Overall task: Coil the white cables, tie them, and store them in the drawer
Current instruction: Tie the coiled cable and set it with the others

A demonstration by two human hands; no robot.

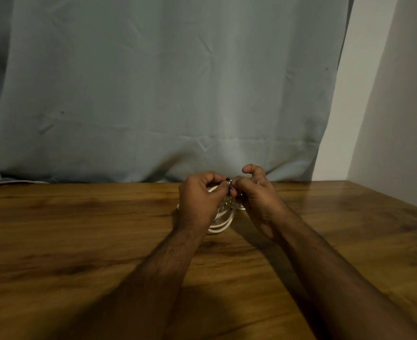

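A coil of white cable (223, 222) hangs between my two hands just above the wooden table (79, 229), its lower loops showing below my fingers. My left hand (197, 200) grips the left side of the coil with curled fingers. My right hand (256, 200) pinches something small and dark at the top of the coil, its index finger raised. Both fingertips meet at the top of the coil. Most of the cable is hidden behind my hands. No drawer is in view.
A grey-blue curtain (153, 94) hangs behind the table's far edge. A pale wall (386, 94) stands at the right. The table's right edge runs diagonally at the right side of the view.
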